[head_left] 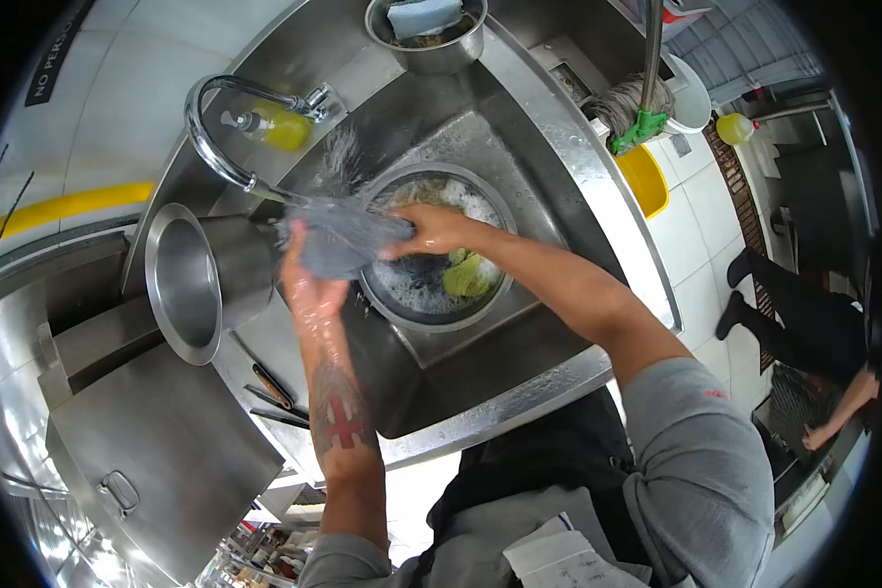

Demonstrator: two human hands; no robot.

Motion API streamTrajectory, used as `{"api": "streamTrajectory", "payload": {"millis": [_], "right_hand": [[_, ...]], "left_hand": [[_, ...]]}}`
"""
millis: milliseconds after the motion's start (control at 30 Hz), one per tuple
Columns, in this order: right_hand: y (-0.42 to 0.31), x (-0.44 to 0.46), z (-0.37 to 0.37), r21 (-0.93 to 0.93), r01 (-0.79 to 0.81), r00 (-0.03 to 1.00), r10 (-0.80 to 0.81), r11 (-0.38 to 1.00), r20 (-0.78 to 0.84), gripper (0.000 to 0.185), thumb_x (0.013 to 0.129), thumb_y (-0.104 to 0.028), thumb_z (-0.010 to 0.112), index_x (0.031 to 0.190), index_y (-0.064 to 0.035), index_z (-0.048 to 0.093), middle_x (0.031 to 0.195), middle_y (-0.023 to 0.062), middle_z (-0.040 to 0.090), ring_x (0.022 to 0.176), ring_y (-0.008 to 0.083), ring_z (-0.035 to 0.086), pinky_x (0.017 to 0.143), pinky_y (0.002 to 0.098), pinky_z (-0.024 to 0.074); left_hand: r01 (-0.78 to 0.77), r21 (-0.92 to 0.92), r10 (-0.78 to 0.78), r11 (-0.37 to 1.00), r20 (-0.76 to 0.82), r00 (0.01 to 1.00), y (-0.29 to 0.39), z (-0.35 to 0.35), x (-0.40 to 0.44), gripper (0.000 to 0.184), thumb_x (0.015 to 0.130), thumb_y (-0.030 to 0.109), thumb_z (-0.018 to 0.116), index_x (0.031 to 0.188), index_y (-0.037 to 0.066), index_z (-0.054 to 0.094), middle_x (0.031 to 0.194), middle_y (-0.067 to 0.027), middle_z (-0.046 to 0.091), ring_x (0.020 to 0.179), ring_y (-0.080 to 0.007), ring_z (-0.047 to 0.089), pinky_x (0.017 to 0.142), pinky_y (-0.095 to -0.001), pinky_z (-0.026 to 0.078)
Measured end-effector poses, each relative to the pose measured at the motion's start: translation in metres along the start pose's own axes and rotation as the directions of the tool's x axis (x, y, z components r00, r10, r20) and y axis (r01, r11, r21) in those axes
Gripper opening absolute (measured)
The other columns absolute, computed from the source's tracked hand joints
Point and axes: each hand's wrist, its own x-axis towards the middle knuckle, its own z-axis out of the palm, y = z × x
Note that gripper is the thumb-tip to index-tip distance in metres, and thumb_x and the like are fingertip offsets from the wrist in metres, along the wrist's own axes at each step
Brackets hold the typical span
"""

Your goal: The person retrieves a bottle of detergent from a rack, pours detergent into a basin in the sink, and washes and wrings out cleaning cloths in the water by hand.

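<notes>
Under the running tap (250,181), a smooth grey piece (343,240) is blurred by motion and splashing water; its exact kind cannot be made out. My right hand (431,230) is closed on its right edge. Wet and palm up, my left hand (312,284) supports it from the left and below, with fingers partly hidden behind it. Beneath both hands, a round metal basin (505,211) of soapy water stands in the sink (529,167). A green scouring pad (468,275) floats among the suds.
A tall metal pot (181,284) lies at the left near a soap bottle (282,127). Knives (272,385) rest on the counter's left side. Another pot (426,49) holding a cloth stands at the back. On the right are a mop (637,108), a yellow bucket (642,181) and another person (804,323).
</notes>
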Motion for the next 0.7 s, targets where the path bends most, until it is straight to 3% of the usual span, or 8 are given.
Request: {"api": "streamTrajectory", "payload": {"millis": [133, 200, 267, 300, 367, 533, 633, 700], "right_hand": [[0.014, 0.001, -0.06, 0.093, -0.468, 0.873, 0.443, 0.879, 0.203, 0.054, 0.086, -0.047, 0.074, 0.121, -0.0066, 0.071, 0.111, 0.0167, 0.072, 0.107, 0.0273, 0.065, 0.098, 0.0367, 0.0483], [0.017, 0.018, -0.062, 0.682, 0.118, 0.947, 0.124, 0.722, -0.295, 0.039, 0.086, -0.041, 0.074, 0.11, -0.0106, 0.075, 0.098, 0.0136, 0.073, 0.094, 0.0223, 0.067, 0.089, 0.036, 0.0518], [-0.014, 0.037, -0.017, 0.5, 0.081, 0.932, 0.112, 0.862, -0.345, 0.029, 0.087, -0.038, 0.072, 0.098, -0.0112, 0.076, 0.094, 0.0153, 0.072, 0.089, 0.0261, 0.068, 0.082, 0.0398, 0.0529], [-0.042, 0.035, 0.009, 0.324, 0.105, 0.954, -0.003, 0.94, -0.299, 0.028, 0.089, -0.037, 0.071, 0.095, -0.0105, 0.076, 0.092, 0.0158, 0.071, 0.085, 0.03, 0.069, 0.081, 0.0407, 0.0528], [-0.076, 0.019, 0.056, 0.04, 0.231, 0.967, -0.224, 0.972, -0.123, 0.028, 0.09, -0.036, 0.067, 0.092, -0.0095, 0.075, 0.088, 0.0176, 0.071, 0.08, 0.0373, 0.068, 0.079, 0.0432, 0.0532], [0.012, 0.058, 0.044, -0.297, 0.082, 0.975, -0.138, 0.951, -0.173, 0.036, 0.092, -0.043, 0.063, 0.095, -0.0083, 0.073, 0.083, 0.0184, 0.071, 0.078, 0.0415, 0.069, 0.078, 0.0498, 0.0554], [0.012, 0.076, 0.013, -0.446, -0.051, 0.987, -0.023, 0.894, -0.16, 0.041, 0.095, -0.046, 0.058, 0.098, -0.0072, 0.072, 0.086, 0.0198, 0.072, 0.083, 0.0416, 0.069, 0.079, 0.0501, 0.0556], [-0.013, 0.074, -0.003, -0.509, -0.033, 0.995, -0.021, 0.86, -0.1, 0.043, 0.097, -0.046, 0.056, 0.098, -0.0061, 0.071, 0.088, 0.0208, 0.071, 0.086, 0.0417, 0.069, 0.08, 0.0492, 0.0552]], "left_hand": [[-0.118, -0.262, 0.105, 0.958, -0.063, 0.992, 0.015, -0.013, -0.016, 0.052, 0.101, 0.03, 0.056, 0.142, -0.002, 0.048, 0.146, -0.0218, 0.05, 0.135, -0.0386, 0.047, 0.116, -0.0561, 0.034], [0.012, -0.308, -0.024, 0.951, -0.033, 0.999, -0.022, -0.048, 0.007, 0.053, 0.102, 0.03, 0.053, 0.144, -0.001, 0.045, 0.15, -0.0221, 0.046, 0.139, -0.0403, 0.044, 0.117, -0.0591, 0.03], [0.203, -0.167, -0.231, 0.965, -0.17, 0.958, -0.06, -0.01, 0.012, 0.049, 0.104, 0.039, 0.045, 0.136, 0.003, 0.052, 0.143, -0.0169, 0.054, 0.129, -0.0334, 0.053, 0.111, -0.0538, 0.04], [0.282, -0.438, -0.14, 0.854, 0.329, 0.934, -0.096, -0.046, 0.049, 0.047, 0.103, 0.039, 0.046, 0.134, 0.004, 0.053, 0.139, -0.0162, 0.056, 0.127, -0.0299, 0.055, 0.107, -0.0531, 0.043], [0.467, -0.589, 0.123, 0.66, 0.697, 0.706, -0.133, -0.084, 0.079, 0.045, 0.103, 0.04, 0.047, 0.132, 0.006, 0.054, 0.135, -0.0156, 0.058, 0.124, -0.0263, 0.057, 0.103, -0.0524, 0.046], [0.298, -0.062, -0.304, 0.953, -0.198, 0.932, -0.105, -0.024, 0.053, 0.047, 0.101, 0.042, 0.051, 0.131, 0.006, 0.053, 0.136, -0.0165, 0.057, 0.124, -0.0219, 0.057, 0.099, -0.0483, 0.049], [0.352, 0.035, -0.325, 0.935, -0.31, 0.893, -0.111, -0.081, 0.074, 0.051, 0.097, 0.036, 0.063, 0.134, 0.002, 0.052, 0.134, -0.0171, 0.058, 0.123, -0.0211, 0.057, 0.097, -0.0428, 0.05], [0.053, 0.721, 0.072, 0.691, -0.142, 0.987, -0.095, -0.069, 0.054, 0.051, 0.094, 0.024, 0.068, 0.134, -0.003, 0.052, 0.123, -0.0158, 0.064, 0.112, -0.0212, 0.062, 0.094, -0.0373, 0.05]]}}
